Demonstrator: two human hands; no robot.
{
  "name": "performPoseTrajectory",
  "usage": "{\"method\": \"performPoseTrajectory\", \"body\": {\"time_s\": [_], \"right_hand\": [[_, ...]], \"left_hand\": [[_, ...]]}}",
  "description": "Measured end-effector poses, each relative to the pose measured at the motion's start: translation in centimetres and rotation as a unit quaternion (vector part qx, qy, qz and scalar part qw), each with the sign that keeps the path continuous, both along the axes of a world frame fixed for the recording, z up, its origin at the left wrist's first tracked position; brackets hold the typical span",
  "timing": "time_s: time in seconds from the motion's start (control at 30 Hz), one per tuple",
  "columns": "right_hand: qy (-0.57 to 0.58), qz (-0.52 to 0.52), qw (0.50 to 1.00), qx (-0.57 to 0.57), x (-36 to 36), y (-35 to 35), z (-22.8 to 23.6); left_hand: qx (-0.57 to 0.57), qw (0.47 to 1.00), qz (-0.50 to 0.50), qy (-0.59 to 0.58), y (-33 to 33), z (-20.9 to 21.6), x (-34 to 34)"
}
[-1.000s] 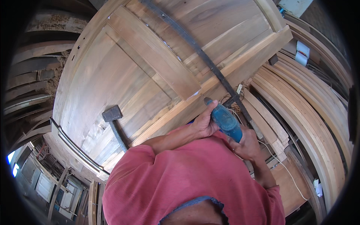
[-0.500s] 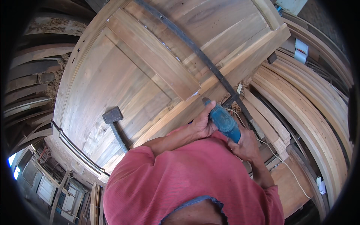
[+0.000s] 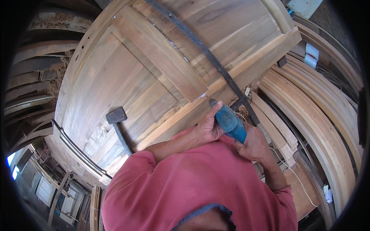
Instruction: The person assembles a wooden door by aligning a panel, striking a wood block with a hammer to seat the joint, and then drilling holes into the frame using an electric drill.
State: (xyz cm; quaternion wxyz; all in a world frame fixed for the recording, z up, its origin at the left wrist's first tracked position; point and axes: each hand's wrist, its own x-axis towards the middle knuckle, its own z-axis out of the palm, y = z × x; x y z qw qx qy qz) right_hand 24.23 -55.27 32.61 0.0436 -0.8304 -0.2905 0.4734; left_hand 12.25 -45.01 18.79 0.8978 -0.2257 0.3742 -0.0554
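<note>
Both my hands are on a blue power drill, its dark nose turned toward the near edge of a wooden door. My right hand is wrapped round the drill's back end. My left hand grips the front part from the left, its thumb lying along the body near the nose. Just beyond the nose is the end of the door's wide middle rail; whether a bit touches the wood is too small to tell. A hammer with a blocky dark head lies on the door to the left.
A long dark metal bar clamp crosses the door and passes close beyond the drill. A pale cord trails at the right. Stacked boards stand on the right, with more timber at the left.
The view has shifted slightly. Both hands keep the drill in nearly the same place by the door's edge, and the hammer stays where it lay.
</note>
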Motion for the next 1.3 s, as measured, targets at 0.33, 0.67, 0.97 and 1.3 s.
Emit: {"method": "performPoseTrajectory", "body": {"time_s": [0.33, 0.67, 0.97, 1.3], "right_hand": [[0.045, 0.051, 0.992, -0.108, 0.4, 3.2, 1.0], [0.043, 0.016, 0.996, -0.077, -0.6, 1.3, -0.4], [0.048, 0.022, 0.997, -0.053, 0.1, 0.0, -1.3], [0.063, 0.052, 0.993, -0.087, 1.2, 1.5, -0.9]], "left_hand": [[0.009, 1.000, 0.013, 0.008, -1.2, -1.8, -0.9], [0.012, 1.000, -0.009, 0.022, -1.9, -1.8, -1.4], [0.011, 1.000, 0.015, 0.023, -2.4, -1.5, -0.6], [0.010, 0.998, 0.027, 0.055, -2.1, -1.3, -0.3]]}}
